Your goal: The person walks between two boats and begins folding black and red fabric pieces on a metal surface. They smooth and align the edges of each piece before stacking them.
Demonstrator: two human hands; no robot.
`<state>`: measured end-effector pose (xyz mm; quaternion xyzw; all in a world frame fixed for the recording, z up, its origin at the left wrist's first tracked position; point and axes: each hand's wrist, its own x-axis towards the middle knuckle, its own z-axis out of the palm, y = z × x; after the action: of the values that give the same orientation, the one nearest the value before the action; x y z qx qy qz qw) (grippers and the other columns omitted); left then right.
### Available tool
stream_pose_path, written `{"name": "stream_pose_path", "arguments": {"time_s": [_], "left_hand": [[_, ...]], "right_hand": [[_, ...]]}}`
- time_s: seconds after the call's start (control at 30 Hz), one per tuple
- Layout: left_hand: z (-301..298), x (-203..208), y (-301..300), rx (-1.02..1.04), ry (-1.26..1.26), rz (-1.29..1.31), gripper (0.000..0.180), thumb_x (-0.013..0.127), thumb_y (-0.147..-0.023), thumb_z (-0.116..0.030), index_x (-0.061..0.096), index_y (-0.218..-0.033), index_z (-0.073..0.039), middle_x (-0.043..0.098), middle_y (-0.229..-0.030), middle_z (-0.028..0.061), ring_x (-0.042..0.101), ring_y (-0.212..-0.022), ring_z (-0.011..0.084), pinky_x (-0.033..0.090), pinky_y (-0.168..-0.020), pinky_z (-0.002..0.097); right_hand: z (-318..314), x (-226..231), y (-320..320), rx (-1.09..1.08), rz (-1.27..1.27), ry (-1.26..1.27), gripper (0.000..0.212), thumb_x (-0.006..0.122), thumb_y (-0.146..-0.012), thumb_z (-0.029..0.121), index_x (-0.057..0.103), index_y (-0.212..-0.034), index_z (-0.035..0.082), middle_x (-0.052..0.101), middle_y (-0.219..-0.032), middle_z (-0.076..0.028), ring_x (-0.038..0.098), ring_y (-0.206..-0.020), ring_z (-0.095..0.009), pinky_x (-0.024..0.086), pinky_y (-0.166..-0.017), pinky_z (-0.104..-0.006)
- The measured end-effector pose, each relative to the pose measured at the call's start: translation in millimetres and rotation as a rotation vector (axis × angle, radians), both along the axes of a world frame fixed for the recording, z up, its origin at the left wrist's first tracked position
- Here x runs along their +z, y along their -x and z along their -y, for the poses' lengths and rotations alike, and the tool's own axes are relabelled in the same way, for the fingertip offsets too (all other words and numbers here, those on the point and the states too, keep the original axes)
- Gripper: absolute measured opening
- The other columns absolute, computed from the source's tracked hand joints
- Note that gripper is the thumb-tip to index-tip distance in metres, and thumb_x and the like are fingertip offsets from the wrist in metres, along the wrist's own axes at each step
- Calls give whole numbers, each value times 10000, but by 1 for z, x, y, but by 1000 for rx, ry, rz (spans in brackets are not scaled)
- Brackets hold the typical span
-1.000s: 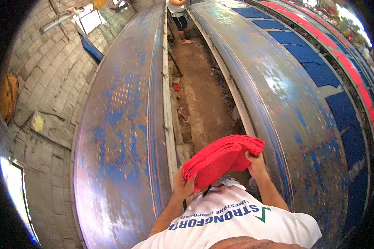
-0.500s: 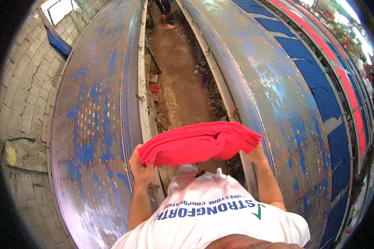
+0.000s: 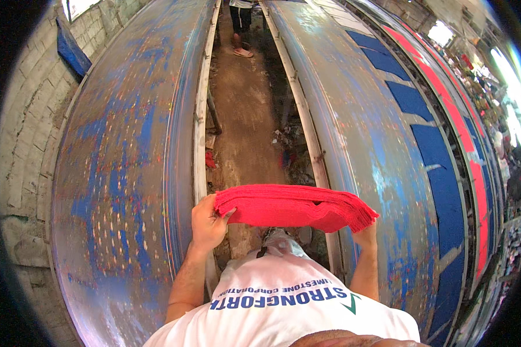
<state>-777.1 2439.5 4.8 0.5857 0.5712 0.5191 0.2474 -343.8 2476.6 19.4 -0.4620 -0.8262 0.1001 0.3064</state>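
A thick stack of red fabric pieces (image 3: 289,207) spans the space in front of my chest, held up at both ends. My left hand (image 3: 209,222) is closed on its left end, the thumb pressed against the near face. At the right end, my right hand (image 3: 366,232) grips from below, its fingers mostly hidden by the cloth. The layers show along the top edge, and the right end droops a little.
Long paint-stained tables run on my left (image 3: 116,173) and right (image 3: 353,115), with a dirt aisle (image 3: 243,115) between. Blue fabric panels (image 3: 437,153) lie along the right table; red strips (image 3: 458,124) lie beyond. A person (image 3: 241,23) stands far down the aisle. A block wall (image 3: 26,144) borders the left.
The red stack has shifted slightly right in view and its right end hangs lower. My left thumb now shows on its near face. More of the person down the aisle is visible.
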Motion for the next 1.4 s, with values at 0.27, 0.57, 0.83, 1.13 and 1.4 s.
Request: {"name": "stream_pose_path", "arguments": {"time_s": [0.27, 0.57, 0.83, 1.13, 1.4], "left_hand": [[-210, -3, 47, 93, 111, -233, 265, 834, -902, -212, 803, -1116, -59, 797, -1039, 153, 715, -945, 387, 559, -876, 446], [-447, 14, 99, 153, -89, -202, 216, 759, -953, -68, 800, -1143, 26, 762, -1221, 179, 750, -1103, 277, 612, -898, 378], [-691, -38, 137, -92, 128, 329, 255, 741, -1013, -139, 754, -1198, 36, 769, -1144, 98, 740, -1030, 203, 635, -821, 331], [-957, -17, 183, -360, -57, 11, 232, 617, -961, 29, 737, -1160, 32, 788, -1130, 168, 762, -1067, 284, 577, -980, 387], [-1185, -13, 186, -441, -347, 16, 221, 658, -966, 20, 722, -1177, 4, 785, -1168, 175, 759, -1101, 313, 587, -998, 427]], "right_hand": [[-233, -14, 72, 138, -400, 151, 351, 807, -866, 40, 762, -1214, 20, 796, -1229, -167, 768, -1111, -344, 601, -995, -425], [-469, -20, 130, 238, -388, 143, 379, 871, -823, 94, 753, -1179, 41, 799, -1131, -157, 769, -1045, -346, 613, -928, -430], [-638, -28, 168, 105, -289, 73, 368, 831, -861, 123, 766, -1215, 46, 795, -1228, -150, 764, -1076, -351, 593, -946, -446], [-814, -10, 220, -228, -337, 70, 372, 855, -834, 138, 774, -1179, 27, 780, -1157, -171, 755, -1037, -345, 590, -917, -421], [-971, -40, 246, -245, -526, 187, 285, 844, -854, 147, 805, -1115, 39, 750, -1164, -168, 741, -1036, -301, 579, -915, -391]]}}
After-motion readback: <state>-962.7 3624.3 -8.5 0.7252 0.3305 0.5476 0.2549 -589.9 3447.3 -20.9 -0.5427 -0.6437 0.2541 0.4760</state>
